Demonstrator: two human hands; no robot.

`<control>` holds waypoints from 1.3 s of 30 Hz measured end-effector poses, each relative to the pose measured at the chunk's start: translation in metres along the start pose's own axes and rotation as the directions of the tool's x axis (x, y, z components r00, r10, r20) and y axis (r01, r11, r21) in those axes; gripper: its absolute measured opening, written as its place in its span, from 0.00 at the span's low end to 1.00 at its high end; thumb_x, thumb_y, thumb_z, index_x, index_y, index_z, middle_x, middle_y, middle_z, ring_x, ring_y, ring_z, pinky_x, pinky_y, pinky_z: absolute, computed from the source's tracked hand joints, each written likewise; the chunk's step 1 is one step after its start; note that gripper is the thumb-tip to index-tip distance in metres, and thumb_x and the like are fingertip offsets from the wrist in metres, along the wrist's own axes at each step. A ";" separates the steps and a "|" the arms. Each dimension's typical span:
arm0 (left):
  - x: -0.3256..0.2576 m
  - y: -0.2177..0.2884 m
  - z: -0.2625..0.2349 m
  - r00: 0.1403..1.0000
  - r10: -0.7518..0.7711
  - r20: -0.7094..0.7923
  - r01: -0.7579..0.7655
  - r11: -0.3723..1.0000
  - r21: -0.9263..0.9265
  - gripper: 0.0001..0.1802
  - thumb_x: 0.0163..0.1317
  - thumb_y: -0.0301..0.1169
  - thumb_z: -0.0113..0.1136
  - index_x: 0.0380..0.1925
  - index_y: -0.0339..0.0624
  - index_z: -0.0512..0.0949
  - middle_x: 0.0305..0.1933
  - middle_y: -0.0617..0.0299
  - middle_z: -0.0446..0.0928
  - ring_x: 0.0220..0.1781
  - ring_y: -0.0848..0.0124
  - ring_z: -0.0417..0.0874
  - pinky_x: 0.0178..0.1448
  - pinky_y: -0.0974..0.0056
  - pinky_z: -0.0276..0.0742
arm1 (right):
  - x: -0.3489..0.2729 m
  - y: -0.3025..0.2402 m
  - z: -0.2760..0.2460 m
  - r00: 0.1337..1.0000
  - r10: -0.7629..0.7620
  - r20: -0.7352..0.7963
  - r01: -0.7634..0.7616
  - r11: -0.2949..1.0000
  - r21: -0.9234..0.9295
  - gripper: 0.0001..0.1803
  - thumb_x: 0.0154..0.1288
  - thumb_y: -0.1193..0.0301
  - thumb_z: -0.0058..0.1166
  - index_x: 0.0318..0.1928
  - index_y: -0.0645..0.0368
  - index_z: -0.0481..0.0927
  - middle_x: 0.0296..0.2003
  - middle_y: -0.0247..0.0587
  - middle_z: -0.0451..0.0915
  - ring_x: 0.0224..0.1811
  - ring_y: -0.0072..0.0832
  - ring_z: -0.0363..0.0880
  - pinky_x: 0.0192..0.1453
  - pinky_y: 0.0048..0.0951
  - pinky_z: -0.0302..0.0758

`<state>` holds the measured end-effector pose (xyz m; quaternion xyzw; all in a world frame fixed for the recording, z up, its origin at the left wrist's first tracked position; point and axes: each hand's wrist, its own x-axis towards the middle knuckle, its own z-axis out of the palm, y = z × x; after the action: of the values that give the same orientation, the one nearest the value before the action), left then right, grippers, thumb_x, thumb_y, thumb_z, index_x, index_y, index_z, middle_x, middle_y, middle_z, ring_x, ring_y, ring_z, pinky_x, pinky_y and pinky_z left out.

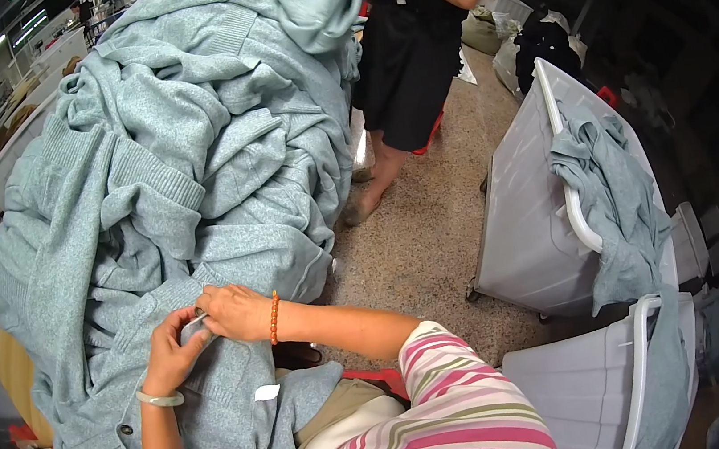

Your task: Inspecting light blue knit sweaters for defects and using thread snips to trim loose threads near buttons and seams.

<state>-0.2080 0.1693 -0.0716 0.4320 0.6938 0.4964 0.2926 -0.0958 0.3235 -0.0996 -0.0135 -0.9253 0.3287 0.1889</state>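
Observation:
A pale blue-green knit cardigan (250, 426) lies spread over my lap against a large heap. My left hand (171, 353), with a pale bangle at its wrist, pinches the cardigan's edge. Close against it, my right hand (240, 313), wearing an orange bead bracelet, has its fingers closed on the same edge. A small pale sliver shows between the fingertips; what it is, I cannot make out. Below my left wrist sits a dark button (125, 430) on the knit. A small white tag (266, 392) rests on the fabric.
The heap of matching knit garments (161, 141) rises ahead and left. Another person (407, 66) stands beyond it, holding a garment. Two grey wheeled bins (523, 204) stand on the right, garments draped over their rims. Speckled floor (416, 244) lies between heap and bins.

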 end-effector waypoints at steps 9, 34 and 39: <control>-0.012 0.000 -0.001 0.989 0.019 -0.145 0.028 0.950 0.312 0.05 0.59 0.20 0.56 0.31 0.29 0.80 0.21 0.61 0.73 0.21 0.77 0.70 0.26 0.68 0.65 | -0.003 0.001 0.003 0.989 -0.130 0.067 0.120 0.983 0.141 0.11 0.57 0.81 0.51 0.41 0.67 0.79 0.35 0.59 0.76 0.40 0.53 0.78 0.45 0.46 0.76; -0.258 0.007 -0.032 0.499 0.250 -0.830 0.703 0.444 0.556 0.32 0.47 0.35 0.72 0.54 0.43 0.72 0.59 0.50 0.69 0.61 0.51 0.68 0.63 0.47 0.61 | -0.009 0.023 -0.045 0.958 0.137 -0.253 -0.082 0.973 0.216 0.06 0.65 0.75 0.58 0.41 0.65 0.80 0.37 0.29 0.76 0.24 0.10 0.65 0.27 0.15 0.63; -0.316 -0.003 -0.015 0.484 0.144 -0.863 0.712 0.508 0.484 0.14 0.50 0.20 0.64 0.39 0.37 0.77 0.45 0.50 0.75 0.51 0.53 0.73 0.56 0.56 0.70 | 0.007 -0.065 -0.006 0.987 -0.158 -0.004 0.150 0.925 0.350 0.13 0.59 0.78 0.61 0.46 0.59 0.79 0.44 0.41 0.77 0.27 0.20 0.76 0.29 0.21 0.74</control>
<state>-0.0777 -0.1188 -0.0762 0.0812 0.9547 0.1921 -0.2122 -0.0941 0.2771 -0.0529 0.0970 -0.8526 0.4721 0.2022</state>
